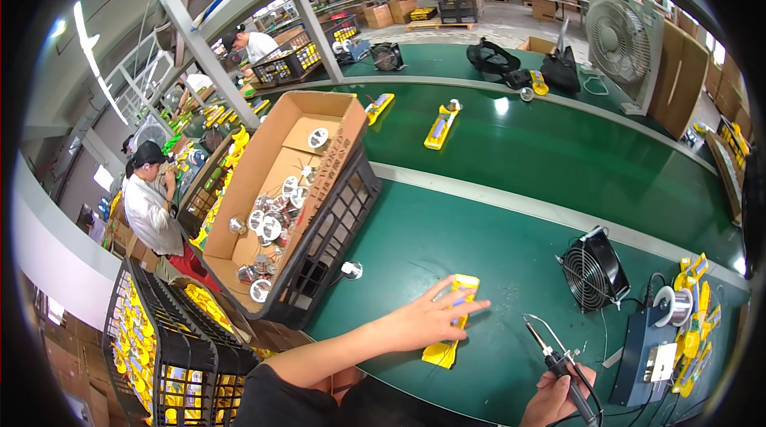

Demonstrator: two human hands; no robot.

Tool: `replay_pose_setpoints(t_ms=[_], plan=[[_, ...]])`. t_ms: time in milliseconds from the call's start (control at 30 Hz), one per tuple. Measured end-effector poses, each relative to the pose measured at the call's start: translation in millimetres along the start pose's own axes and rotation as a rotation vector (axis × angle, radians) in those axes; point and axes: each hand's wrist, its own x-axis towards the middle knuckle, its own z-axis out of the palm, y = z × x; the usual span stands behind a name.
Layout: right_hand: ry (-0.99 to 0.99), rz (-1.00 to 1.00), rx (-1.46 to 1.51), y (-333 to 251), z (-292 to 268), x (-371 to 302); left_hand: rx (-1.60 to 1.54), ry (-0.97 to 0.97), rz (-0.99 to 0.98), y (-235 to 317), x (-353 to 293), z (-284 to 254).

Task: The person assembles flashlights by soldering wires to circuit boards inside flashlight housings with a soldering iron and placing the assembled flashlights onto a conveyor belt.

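My left hand (427, 317) lies with spread fingers over a long yellow plastic housing (440, 353) on the green bench. The hand hides the housing's middle; its upper end, with a pale strip, and its lower end show. To the right, my right hand (558, 395) is closed around the black handle of a soldering iron (557, 361). A curved thin metal tube runs beside the iron's tip, which points up and left, apart from the housing. A small round part with a white face (351, 270) lies near the crate at the left.
A cardboard box (226, 245) of round silvery parts rests on a black crate (339, 243). At right are a small black fan (592, 271), a blue soldering station (638, 351), a solder spool (674, 307) and yellow housings (702, 323). Beyond runs a green conveyor (542, 140) carrying yellow pieces (439, 130).
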Motion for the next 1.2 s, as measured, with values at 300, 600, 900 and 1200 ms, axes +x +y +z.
replay_pose_setpoints(t_ms=[300,600,900,1200], plan=[[-0.156,-0.080,-0.028,-0.2,30.8,-14.4,-0.231,0.395,-0.082,-18.7,-90.3,25.1],[-0.237,-0.092,-0.049,3.2,48.4,-10.2,-0.109,0.717,-1.198,-41.0,-130.6,45.2],[-0.255,-0.046,-0.115,3.2,37.8,-12.6,0.028,0.724,-1.150,-37.3,-130.1,51.4],[-0.262,-0.002,-0.048,6.5,32.3,-15.2,-0.835,1.252,-1.021,-1.7,-147.8,55.6]])
